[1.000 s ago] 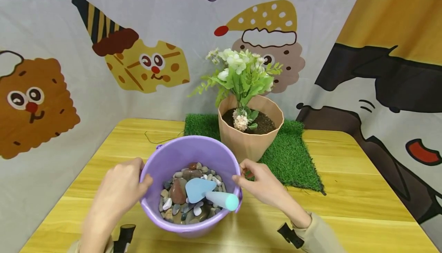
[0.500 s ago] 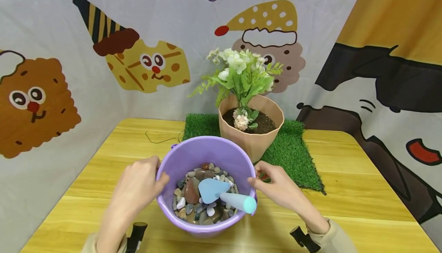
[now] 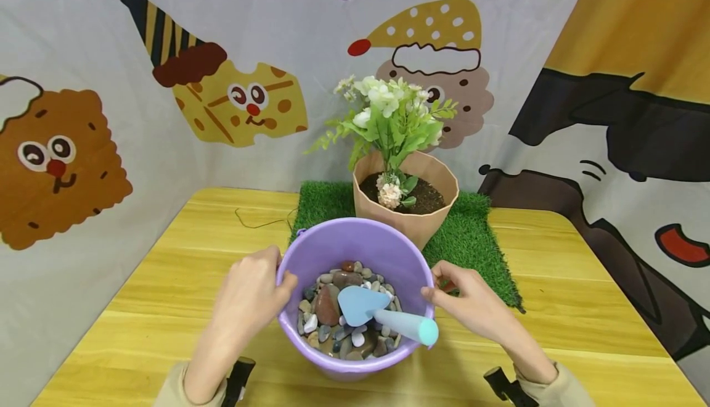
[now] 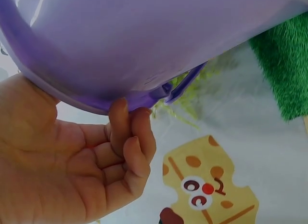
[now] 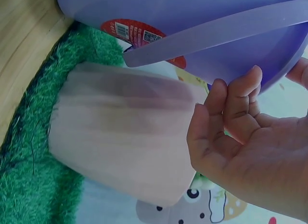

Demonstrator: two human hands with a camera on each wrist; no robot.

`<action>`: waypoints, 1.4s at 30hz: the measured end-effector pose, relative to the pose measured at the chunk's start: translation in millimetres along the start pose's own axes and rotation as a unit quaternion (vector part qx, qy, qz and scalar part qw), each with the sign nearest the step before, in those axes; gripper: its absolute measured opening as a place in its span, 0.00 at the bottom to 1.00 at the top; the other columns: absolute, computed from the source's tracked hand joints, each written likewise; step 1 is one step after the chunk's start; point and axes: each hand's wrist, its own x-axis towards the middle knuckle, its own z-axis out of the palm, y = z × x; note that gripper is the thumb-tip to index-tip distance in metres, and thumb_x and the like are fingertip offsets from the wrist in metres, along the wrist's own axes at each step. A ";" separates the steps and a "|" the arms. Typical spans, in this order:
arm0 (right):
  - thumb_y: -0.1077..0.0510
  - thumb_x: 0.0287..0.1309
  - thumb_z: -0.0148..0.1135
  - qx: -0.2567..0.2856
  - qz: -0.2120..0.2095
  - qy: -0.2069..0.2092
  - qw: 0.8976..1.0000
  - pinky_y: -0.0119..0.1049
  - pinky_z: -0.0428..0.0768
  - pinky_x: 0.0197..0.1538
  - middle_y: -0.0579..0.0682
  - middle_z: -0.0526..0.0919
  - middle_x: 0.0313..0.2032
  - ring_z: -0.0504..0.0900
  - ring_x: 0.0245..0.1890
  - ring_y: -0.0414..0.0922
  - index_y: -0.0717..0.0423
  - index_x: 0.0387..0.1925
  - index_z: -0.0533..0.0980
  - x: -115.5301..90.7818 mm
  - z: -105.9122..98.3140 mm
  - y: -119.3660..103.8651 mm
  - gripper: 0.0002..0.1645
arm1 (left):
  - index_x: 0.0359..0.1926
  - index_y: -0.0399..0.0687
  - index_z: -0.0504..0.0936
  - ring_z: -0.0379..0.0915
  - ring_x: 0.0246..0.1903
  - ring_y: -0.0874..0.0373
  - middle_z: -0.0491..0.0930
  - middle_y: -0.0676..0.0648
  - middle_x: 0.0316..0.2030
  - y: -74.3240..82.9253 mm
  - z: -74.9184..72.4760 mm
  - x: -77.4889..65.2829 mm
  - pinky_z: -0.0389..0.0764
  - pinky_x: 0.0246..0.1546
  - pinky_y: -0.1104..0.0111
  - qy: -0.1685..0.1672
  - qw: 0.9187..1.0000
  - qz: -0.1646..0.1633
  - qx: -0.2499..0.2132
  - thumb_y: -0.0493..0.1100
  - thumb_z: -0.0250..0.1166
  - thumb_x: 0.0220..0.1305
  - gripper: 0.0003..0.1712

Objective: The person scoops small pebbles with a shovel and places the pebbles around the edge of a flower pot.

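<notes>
A purple bucket (image 3: pixel 355 243) stands between my two hands in the head view, its mouth tipped toward me. Inside lie many pebbles (image 3: pixel 327 305) in grey, brown and white. A toy trowel (image 3: pixel 363 307) with a blue blade rests on them, its pale handle leaning over the near right rim. My left hand (image 3: pixel 249 296) grips the left rim, thumb inside and fingers curled against the outer wall (image 4: pixel 120 46). The right hand (image 3: pixel 471 299) pinches the right rim the same way. In the right wrist view the bucket's handle (image 5: pixel 202 33) hangs down along the outside.
Behind the bucket, a peach flowerpot (image 3: pixel 413 225) holds soil and white flowers (image 3: pixel 388 102). It stands on a green artificial grass mat (image 3: pixel 471 253). A thin dark wire (image 3: pixel 252 226) lies toward the back of the wooden table (image 3: pixel 166 259). A printed cloth (image 3: pixel 249 166) hangs behind.
Both hands have carried the bucket to the right, with the pebbles and trowel inside. It now overlaps more of the flowerpot in the head view. Both grips look the same.
</notes>
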 end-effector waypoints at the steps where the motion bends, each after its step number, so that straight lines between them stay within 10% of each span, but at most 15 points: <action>1: 0.54 0.57 0.60 -0.003 -0.003 0.000 1.000 0.27 0.75 0.33 0.43 0.84 0.31 0.80 0.33 0.34 0.53 0.33 0.75 -1.3 -1.6 1.3 0.07 | 0.29 0.36 0.77 0.67 0.13 0.60 0.76 0.45 0.19 1.2 1.7 0.4 0.65 0.08 0.79 0.004 1.000 0.003 -0.002 0.37 0.61 0.52 0.06; 30: 0.55 0.59 0.59 -0.055 0.026 -0.014 0.998 0.30 0.78 0.39 0.40 0.84 0.36 0.80 0.38 0.32 0.49 0.36 0.77 -23.7 -42.6 29.2 0.04 | 0.28 0.33 0.78 0.67 0.16 0.57 0.76 0.44 0.17 41.0 40.7 6.5 0.67 0.13 0.74 0.081 0.994 0.076 0.017 0.37 0.63 0.46 0.09; 38: 0.43 0.56 0.63 -0.202 0.030 -0.027 0.979 0.34 0.79 0.39 0.37 0.83 0.33 0.81 0.38 0.37 0.45 0.37 0.78 -24.4 -58.5 -3.5 0.13 | 0.31 0.37 0.77 0.67 0.15 0.59 0.77 0.46 0.19 41.5 36.8 9.4 0.64 0.11 0.76 0.036 0.998 0.050 0.002 0.40 0.65 0.49 0.11; 42: 0.41 0.54 0.64 -0.262 0.000 -0.012 0.965 0.34 0.79 0.35 0.37 0.82 0.36 0.79 0.35 0.35 0.43 0.40 0.78 -24.2 -58.4 -34.0 0.16 | 0.49 0.34 0.75 0.78 0.28 0.47 0.83 0.39 0.34 37.5 32.8 18.2 0.80 0.20 0.64 0.021 0.998 0.050 0.010 0.44 0.65 0.51 0.25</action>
